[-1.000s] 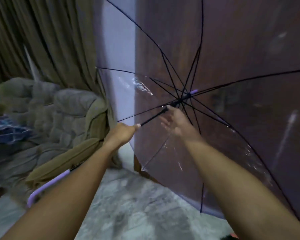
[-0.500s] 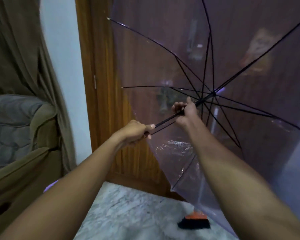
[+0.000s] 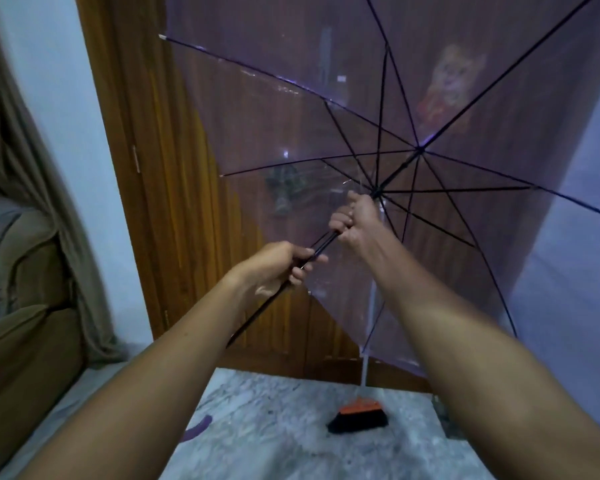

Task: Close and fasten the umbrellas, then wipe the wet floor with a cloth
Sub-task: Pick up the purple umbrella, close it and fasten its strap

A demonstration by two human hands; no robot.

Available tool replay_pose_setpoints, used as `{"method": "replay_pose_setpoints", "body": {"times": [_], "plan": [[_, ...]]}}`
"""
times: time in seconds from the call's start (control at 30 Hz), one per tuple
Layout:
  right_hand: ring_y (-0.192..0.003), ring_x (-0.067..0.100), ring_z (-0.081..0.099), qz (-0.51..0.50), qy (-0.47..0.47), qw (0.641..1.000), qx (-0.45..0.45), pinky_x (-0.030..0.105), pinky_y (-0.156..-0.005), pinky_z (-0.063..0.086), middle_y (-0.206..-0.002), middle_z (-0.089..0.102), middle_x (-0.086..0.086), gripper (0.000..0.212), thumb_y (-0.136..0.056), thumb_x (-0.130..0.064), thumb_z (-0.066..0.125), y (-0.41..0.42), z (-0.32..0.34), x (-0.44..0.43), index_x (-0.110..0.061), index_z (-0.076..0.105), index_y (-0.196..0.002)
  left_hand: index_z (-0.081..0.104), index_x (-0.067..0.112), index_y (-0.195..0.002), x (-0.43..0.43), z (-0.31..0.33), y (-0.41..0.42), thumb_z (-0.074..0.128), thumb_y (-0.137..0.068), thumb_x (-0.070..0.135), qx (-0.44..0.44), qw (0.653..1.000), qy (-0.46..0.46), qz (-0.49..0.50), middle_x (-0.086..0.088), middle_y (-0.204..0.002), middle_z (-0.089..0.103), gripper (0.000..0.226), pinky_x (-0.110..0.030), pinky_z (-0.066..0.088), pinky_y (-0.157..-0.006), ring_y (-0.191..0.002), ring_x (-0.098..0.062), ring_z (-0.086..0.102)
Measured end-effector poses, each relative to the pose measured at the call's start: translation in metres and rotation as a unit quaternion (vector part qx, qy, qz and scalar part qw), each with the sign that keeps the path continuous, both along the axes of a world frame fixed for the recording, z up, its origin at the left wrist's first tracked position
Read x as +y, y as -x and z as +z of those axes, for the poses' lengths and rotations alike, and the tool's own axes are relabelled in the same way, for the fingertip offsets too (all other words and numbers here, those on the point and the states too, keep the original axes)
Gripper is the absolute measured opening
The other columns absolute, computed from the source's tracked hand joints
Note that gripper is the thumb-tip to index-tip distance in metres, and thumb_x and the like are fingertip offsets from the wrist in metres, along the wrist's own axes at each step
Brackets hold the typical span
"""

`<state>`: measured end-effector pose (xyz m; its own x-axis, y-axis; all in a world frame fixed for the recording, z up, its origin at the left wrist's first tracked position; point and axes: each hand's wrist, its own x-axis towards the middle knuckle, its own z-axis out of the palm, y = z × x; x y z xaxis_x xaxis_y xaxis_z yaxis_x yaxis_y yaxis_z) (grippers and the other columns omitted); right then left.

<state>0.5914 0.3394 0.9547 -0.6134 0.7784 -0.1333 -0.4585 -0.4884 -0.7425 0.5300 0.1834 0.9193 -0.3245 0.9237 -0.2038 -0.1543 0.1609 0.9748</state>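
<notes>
Head view: a transparent purple-tinted plastic umbrella with thin black ribs (image 3: 291, 116) is standing fully spread in front of the person, canopy facing away toward a brown wooden door (image 3: 174, 202). The left hand (image 3: 278, 268) is wrapping the black metal shaft (image 3: 323, 245) low down, grip clamped around it. The right hand (image 3: 355, 223) is holding the same shaft higher, fingers curled tight just below the black runner (image 3: 376, 192), where the stretchers meet. Judging progress: closing is only beginning. The ribs are taut, nothing is folded, no strap is fastened. No other umbrella and no cloth are showing, so fastening and wiping the grey marbled stone floor (image 3: 274, 427) are all remaining. Whether the floor is wet, I cannot tell. Edges and room: the canopy's lower rim is hanging near the floor, close above an orange-and-black broom head (image 3: 359, 412) whose pale stick is rising behind the plastic. The upper left rib tip is lying over the door, though I cannot tell whether it is touching. A brown-covered sofa (image 3: 25, 306) and a brown hanging curtain (image 3: 32, 161) are crowding the left side. Open room is lying mainly toward the person, along the shaft. Collapsing ribs are likely sweeping inward, away from the door.
</notes>
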Motion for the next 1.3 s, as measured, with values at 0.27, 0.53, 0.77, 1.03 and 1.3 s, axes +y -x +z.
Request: {"method": "replay_pose_setpoints", "body": {"times": [0.27,0.53,0.77,1.03,1.3], "plan": [[-0.027,0.010,0.014,-0.058,0.008,0.998,0.017,0.014,-0.031,0.010,-0.036,0.021,-0.004,0.035,-0.103,-0.015,0.036,-0.005,0.030,0.026,-0.018,0.035,-0.068,0.065,0.008,-0.096,-0.048,-0.006,0.031,0.041,-0.106,0.027,0.131,0.987,0.040,-0.079,0.004,-0.058,0.036,0.033,-0.020,0.022,-0.043,-0.044,-0.008,0.031],[-0.047,0.025,0.056,-0.010,0.001,1.000,0.017,0.038,-0.038,0.055,-0.048,0.046,0.011,0.033,-0.105,-0.019,0.043,0.038,0.009,-0.031,-0.011,0.039,-0.073,0.060,0.012,-0.077,-0.023,0.006,0.030,0.045,-0.105,0.024,0.158,0.986,-0.017,0.049,0.007,-0.045,0.038,0.034,-0.012,0.019,-0.038,-0.032,-0.006,0.028],[-0.023,0.009,0.028,0.066,0.029,0.997,-0.032,0.012,-0.027,0.026,-0.035,0.030,-0.003,0.044,-0.105,-0.020,0.039,0.062,-0.014,-0.044,-0.017,0.032,-0.061,0.056,0.011,-0.074,-0.013,0.009,0.054,0.042,-0.106,0.025,0.088,0.995,0.043,0.018,0.008,-0.041,0.033,0.038,-0.011,0.017,-0.030,-0.027,-0.002,0.023],[-0.023,0.008,0.012,-0.046,0.035,0.998,-0.015,0.009,-0.028,0.011,-0.035,0.016,-0.007,0.033,-0.098,-0.013,0.035,0.077,-0.007,-0.037,-0.021,0.030,-0.066,0.066,0.009,-0.088,-0.018,0.013,0.069,0.050,-0.104,0.026,0.119,0.992,0.005,-0.029,0.004,-0.054,0.050,0.028,-0.014,0.026,-0.035,-0.037,-0.003,0.036],[-0.024,0.009,0.012,-0.101,0.027,0.994,-0.020,0.010,-0.029,0.010,-0.036,0.016,-0.006,0.034,-0.099,-0.010,0.033,0.051,0.027,-0.005,-0.019,0.029,-0.066,0.064,-0.001,-0.109,-0.086,-0.012,0.094,0.045,-0.104,0.018,0.066,0.986,0.037,-0.150,-0.003,-0.060,0.051,0.027,-0.017,0.043,-0.045,-0.045,-0.010,0.048]]}}
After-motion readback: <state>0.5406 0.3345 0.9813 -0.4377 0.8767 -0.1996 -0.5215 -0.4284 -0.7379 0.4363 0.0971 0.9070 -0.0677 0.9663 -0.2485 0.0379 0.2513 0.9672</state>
